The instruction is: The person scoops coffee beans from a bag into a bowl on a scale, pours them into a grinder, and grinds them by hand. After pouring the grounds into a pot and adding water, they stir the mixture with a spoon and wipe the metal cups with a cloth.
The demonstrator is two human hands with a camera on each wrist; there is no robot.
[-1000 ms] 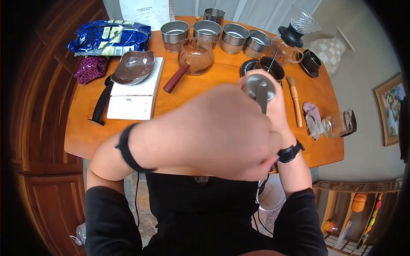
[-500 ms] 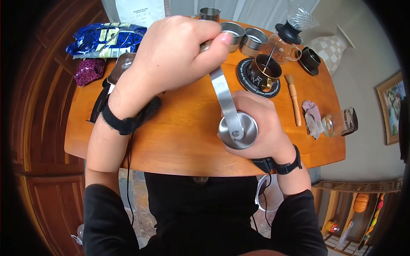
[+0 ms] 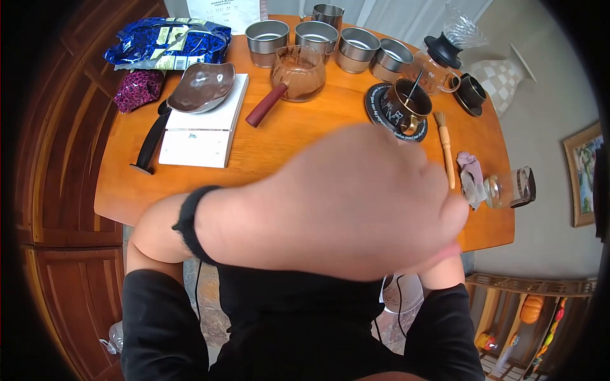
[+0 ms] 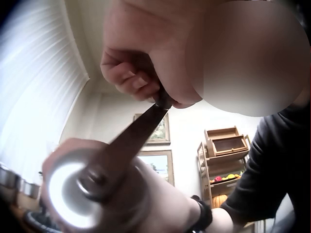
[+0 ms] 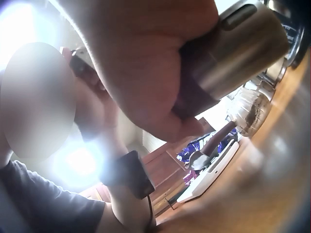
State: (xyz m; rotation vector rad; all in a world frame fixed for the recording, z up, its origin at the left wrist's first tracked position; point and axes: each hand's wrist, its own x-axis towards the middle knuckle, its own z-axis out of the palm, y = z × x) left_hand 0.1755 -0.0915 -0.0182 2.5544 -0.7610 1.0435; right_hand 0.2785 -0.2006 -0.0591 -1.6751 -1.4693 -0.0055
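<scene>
While the silver cylindrical metal grinder point(image 5: 250, 43) is held above the orange-brown wooden bench point(image 3: 254, 149), the right hand point(image 5: 141, 58) is curled round its body; the left hand point(image 3: 343, 203) grips the end of its flat metal crank point(image 4: 129, 138). Beyond: brown glossy dish point(image 3: 202, 87) on white scale point(image 3: 194, 146).

This looks like a home: curtain point(image 3: 400, 19) at the top, framed picture point(image 3: 591, 166) at right. Wooden panelling point(image 3: 79, 286) fills the left.
</scene>
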